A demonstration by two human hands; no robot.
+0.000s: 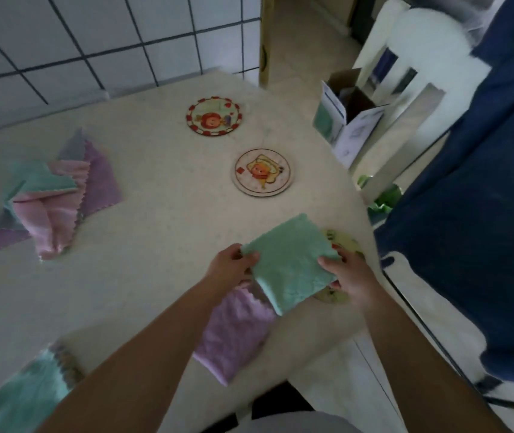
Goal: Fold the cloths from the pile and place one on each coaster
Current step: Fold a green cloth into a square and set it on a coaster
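Both hands hold a folded green cloth (290, 260) over a round coaster (348, 242) near the table's right edge; the cloth hides most of that coaster. My left hand (234, 267) grips the cloth's left corner and my right hand (351, 278) grips its right side. A folded pink-purple cloth (234, 332) lies just below, under my left forearm. Two bare coasters lie farther back: a red-rimmed one (214, 116) and a pale one (262, 172). The pile of pink, purple and green cloths (52, 195) sits at the left.
Another green cloth (21, 395) lies at the near left edge of the table (155, 232). A tiled wall (93, 42) runs behind. Off the right edge stand an open cardboard box (346, 117), a white chair (412, 89) and dark blue fabric (484, 182).
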